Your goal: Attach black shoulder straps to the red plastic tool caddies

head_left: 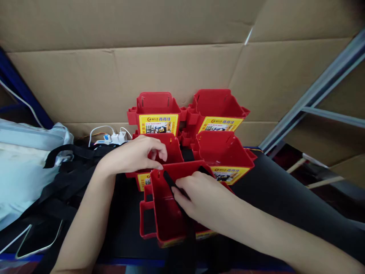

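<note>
Several red plastic bins with yellow labels stand clustered on a black mat. The nearest red bin [165, 213] is tilted toward me. My left hand [137, 154] rests on its far rim, fingers curled over the edge. My right hand [199, 198] pinches a black strap [170, 182] that lies over the bin's rim and runs down inside it. Behind it stand a back-left bin [156, 112], a back-right bin [218, 108] and a right bin [225, 156].
A cardboard wall [176, 64] closes off the back. A pale bag [25, 163] with black straps lies at the left, beside a white power strip [112, 139] with cables. A metal shelf frame [316, 95] slants at the right. The black mat [285, 190] extends rightward.
</note>
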`<state>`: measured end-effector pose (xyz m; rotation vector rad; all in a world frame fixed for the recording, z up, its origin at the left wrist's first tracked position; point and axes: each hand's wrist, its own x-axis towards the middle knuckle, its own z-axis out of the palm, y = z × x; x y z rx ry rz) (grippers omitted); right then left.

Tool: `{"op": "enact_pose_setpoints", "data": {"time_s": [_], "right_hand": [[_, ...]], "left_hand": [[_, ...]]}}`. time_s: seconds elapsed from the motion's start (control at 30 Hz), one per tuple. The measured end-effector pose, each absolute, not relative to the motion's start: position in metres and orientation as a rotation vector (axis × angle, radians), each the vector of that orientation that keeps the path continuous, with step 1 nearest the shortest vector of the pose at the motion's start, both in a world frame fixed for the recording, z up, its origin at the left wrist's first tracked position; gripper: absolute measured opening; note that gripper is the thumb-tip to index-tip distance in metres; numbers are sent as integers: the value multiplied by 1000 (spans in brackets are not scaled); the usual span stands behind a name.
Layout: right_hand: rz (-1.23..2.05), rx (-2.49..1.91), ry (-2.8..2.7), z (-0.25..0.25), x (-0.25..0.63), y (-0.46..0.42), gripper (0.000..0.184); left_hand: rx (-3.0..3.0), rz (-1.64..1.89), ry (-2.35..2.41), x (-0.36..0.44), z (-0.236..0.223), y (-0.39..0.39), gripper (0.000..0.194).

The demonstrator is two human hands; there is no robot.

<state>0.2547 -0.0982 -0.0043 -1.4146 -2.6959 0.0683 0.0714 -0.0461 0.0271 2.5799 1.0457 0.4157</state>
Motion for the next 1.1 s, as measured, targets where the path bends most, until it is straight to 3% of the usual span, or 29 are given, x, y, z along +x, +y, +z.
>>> {"op": "enact_pose_setpoints", "data": {"time_s": [0.3, 0.77, 1.1], "right_hand": [[182, -1466, -2675, -5, 240, -93, 25], [78, -1420, -2767, -5, 230, -94, 27], [268, -1519, -2748, -2, 237, -88, 26]], "left_hand": [[2414, 325, 1044, 61, 25, -42, 13], [2382, 274, 1036, 59, 24, -38, 17], [2387, 270, 1025, 59, 23, -37, 16]]}}
